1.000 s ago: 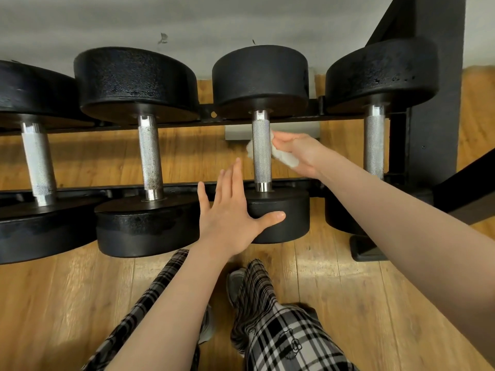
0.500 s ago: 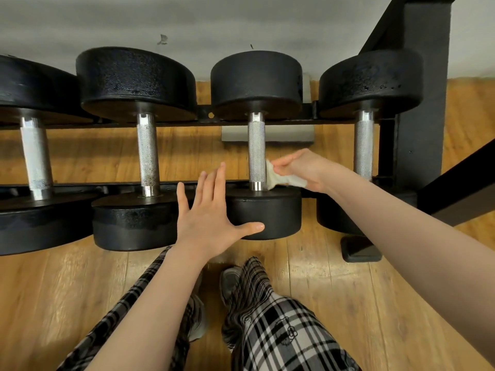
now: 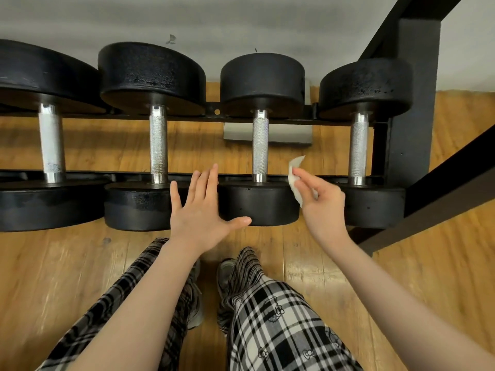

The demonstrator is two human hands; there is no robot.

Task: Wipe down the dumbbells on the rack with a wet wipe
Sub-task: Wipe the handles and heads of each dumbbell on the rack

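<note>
Your right hand [image 3: 320,202] pinches the crumpled white wet wipe [image 3: 294,180] between thumb and fingertips, lifted clear of the metal and hanging just right of the third black round-headed dumbbell [image 3: 261,202], near its front head. The wipe touches nothing at this instant. Your left hand [image 3: 199,212] is spread flat with straight fingers, holding nothing, in front of the gap between the second black dumbbell [image 3: 139,207] and the third; whether the thumb actually rests on the third one's front head I cannot tell.

All four dumbbells lie across the two rails of the black steel rack [image 3: 413,108], knurled silver handles running front to back. The fourth dumbbell [image 3: 360,145] sits at the rack's right end, hard by the upright post, and the largest dumbbell [image 3: 51,145] lies at the left edge of the view.

I judge you to be between strokes: the wipe is off the third handle and nearer the fourth than any other, so the fourth looks the likely next target, though a pass over the third's front head is also possible. Either way, you will need to wrap the wipe round the knurled bar and draw it along, and the post crowds your wrist at that end. Keep the pinch firm; a thin, limp wipe could snag on knurling.
</note>
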